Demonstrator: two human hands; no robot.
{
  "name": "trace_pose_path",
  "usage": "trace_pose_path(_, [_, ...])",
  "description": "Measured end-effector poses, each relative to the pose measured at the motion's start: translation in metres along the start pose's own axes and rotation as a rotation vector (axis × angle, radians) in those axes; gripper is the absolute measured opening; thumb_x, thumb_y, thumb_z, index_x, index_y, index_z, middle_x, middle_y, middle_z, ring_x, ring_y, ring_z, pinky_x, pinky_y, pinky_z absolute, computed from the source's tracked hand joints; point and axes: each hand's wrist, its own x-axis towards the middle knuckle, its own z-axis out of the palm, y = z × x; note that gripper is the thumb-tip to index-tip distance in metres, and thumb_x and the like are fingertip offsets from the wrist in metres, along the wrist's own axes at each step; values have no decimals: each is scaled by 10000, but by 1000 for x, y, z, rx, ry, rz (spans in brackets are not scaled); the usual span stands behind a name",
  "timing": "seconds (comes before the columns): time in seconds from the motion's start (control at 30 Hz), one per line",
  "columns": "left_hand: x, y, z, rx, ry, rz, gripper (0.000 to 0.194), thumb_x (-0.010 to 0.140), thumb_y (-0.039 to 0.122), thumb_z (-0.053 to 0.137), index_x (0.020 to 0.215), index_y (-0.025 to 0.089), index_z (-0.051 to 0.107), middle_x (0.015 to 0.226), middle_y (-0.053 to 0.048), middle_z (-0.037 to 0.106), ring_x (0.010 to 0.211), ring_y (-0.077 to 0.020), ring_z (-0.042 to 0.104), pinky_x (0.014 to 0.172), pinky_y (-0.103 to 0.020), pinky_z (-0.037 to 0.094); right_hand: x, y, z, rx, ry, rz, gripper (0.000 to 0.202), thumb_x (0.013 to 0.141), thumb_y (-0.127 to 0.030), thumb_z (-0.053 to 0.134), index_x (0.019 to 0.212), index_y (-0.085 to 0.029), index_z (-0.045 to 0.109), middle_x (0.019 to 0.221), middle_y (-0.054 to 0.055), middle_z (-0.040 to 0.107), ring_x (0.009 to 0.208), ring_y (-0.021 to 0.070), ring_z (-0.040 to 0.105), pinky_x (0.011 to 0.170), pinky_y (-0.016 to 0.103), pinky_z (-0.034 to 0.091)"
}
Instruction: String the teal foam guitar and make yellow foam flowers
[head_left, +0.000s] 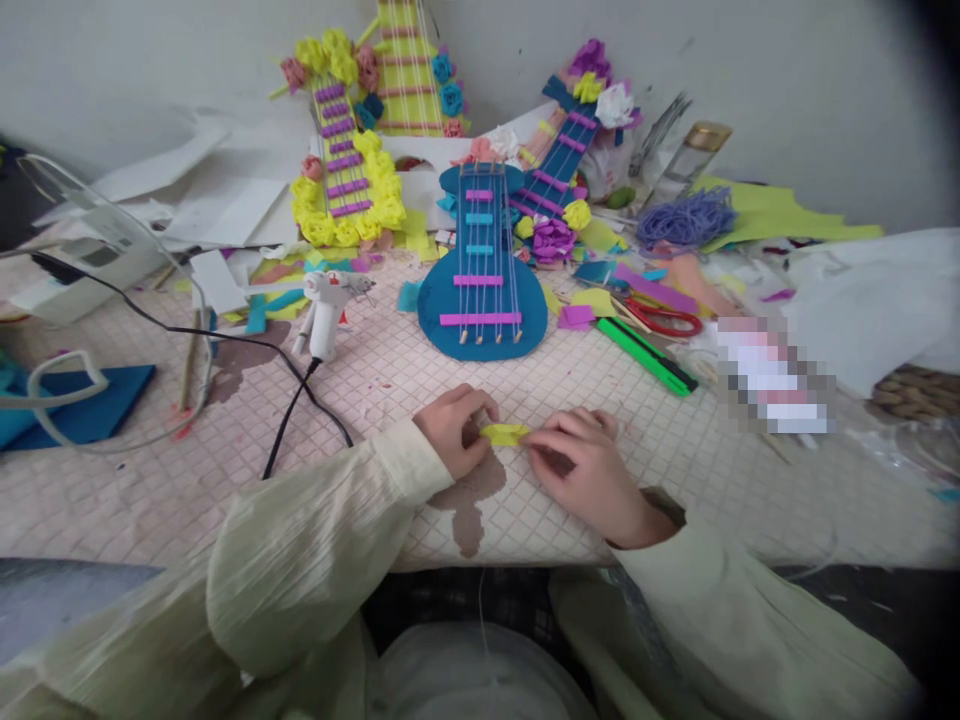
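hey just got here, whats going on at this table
A person is holding a small yellow paper piece between both hands, with the left hand at one end and the right hand at the other. Just beyond is a blue guitar-shaped craft with strings and pink and blue bars. A white glue gun is to the left, and a green cutter lies to the right.
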Motion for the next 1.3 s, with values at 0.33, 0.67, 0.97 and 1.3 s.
trace_pose_path(0.33, [-2,3,0,95,-21,66,223,665,112,490,832,196,612,786,-17,519,719,-145,509,675,-286,451,12,3,-1,74,-14,-91,94,773,-224,582,835,-240,651,868,29,591,861,185,500,798,360,363])
trace_pose_path(0.67, [0,-2,5,23,37,51,129,698,268,576,780,182,625,768,-24,554,706,-148,529,661,-286,449,17,2,2,78,-59,-36,83,782,-188,551,795,-223,625,862,18,620,862,182,514,798,371,357])
trace_pose_path(0.97, [4,-1,5,38,25,-4,105,708,194,563,803,167,597,741,-13,571,709,-139,538,647,-259,443,20,-3,5,-30,-3,50,85,762,-212,575,789,-220,656,844,27,623,827,192,530,794,379,330])
trace_pose_path(1.3, [4,-3,3,-66,64,29,171,670,243,631,815,155,602,807,-31,614,749,-153,562,702,-286,449,19,-3,3,100,-52,71,46,749,-170,566,766,-208,585,821,-4,626,840,173,547,798,351,327])
